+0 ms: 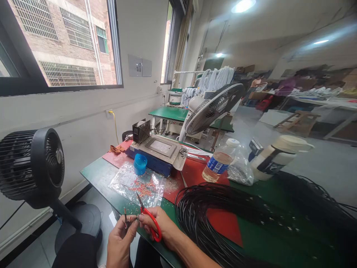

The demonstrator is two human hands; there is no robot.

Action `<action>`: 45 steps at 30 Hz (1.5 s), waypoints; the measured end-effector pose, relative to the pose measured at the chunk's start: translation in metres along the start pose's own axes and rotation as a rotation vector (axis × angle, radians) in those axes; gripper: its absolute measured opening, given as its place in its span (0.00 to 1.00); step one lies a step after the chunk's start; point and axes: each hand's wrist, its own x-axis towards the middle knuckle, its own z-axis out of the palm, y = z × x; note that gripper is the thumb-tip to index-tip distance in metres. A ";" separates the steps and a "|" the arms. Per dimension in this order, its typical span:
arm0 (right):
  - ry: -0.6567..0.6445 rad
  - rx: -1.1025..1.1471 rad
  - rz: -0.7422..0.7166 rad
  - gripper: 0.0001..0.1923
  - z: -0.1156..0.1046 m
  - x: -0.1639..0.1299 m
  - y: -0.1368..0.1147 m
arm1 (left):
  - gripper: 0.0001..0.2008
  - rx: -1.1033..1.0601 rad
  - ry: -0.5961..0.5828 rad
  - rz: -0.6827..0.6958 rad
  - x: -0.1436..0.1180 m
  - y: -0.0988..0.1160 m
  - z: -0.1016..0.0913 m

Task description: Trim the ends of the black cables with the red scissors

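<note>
Fingers (132,229) of our left hand (120,239) close on a thin dark wire end (126,220) at the near edge of the tabletop (96,173); those of our right hand (165,224) clasp red-handled scissors (150,216) beside it. Orange-red scraps (143,188) on the clear plastic bag (118,181) suggest some cutting is done; how much of the black cable bundle (192,208) remains, we cannot tell.

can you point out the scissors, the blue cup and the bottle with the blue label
Scissors (157,225): head view, on the red handle.
Blue cup (140,165): head view, on the front of its wall.
Bottle (218,165): head view, on the blue label around its side.
</note>
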 end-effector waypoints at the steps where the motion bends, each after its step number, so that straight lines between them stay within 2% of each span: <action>1: -0.005 0.001 -0.004 0.26 0.000 0.000 0.000 | 0.13 -0.025 0.007 -0.010 0.000 0.000 0.000; 8: -0.065 0.089 0.000 0.26 0.001 0.001 0.002 | 0.15 -0.192 -0.063 -0.130 0.000 -0.002 0.003; 14: -0.089 0.125 -0.035 0.26 0.004 0.000 0.003 | 0.15 -0.175 -0.061 -0.133 0.002 -0.008 0.001; 22: -0.064 0.122 -0.006 0.26 0.001 0.001 0.004 | 0.14 -0.218 -0.072 -0.133 -0.001 -0.001 0.002; 26: -0.056 0.086 -0.054 0.27 0.002 0.000 0.004 | 0.15 -0.189 -0.054 -0.133 -0.002 -0.002 0.004; 31: 0.061 -0.036 -0.093 0.27 0.001 0.000 0.003 | 0.15 -0.214 -0.033 -0.136 0.001 -0.004 0.002; 36: 0.117 -0.248 -0.231 0.24 0.000 0.002 0.008 | 0.16 -0.182 -0.002 -0.095 0.002 -0.010 -0.001; 40: 0.221 -0.333 -0.300 0.24 0.002 0.001 0.009 | 0.14 -0.187 -0.027 -0.087 -0.001 -0.011 0.000; 43: 0.282 -0.418 -0.342 0.23 0.001 -0.001 0.006 | 0.12 -0.272 -0.074 -0.169 -0.003 -0.006 0.000; 45: 0.298 -0.625 -0.509 0.20 0.000 -0.003 0.005 | 0.10 -0.381 -0.116 -0.290 -0.003 0.001 -0.001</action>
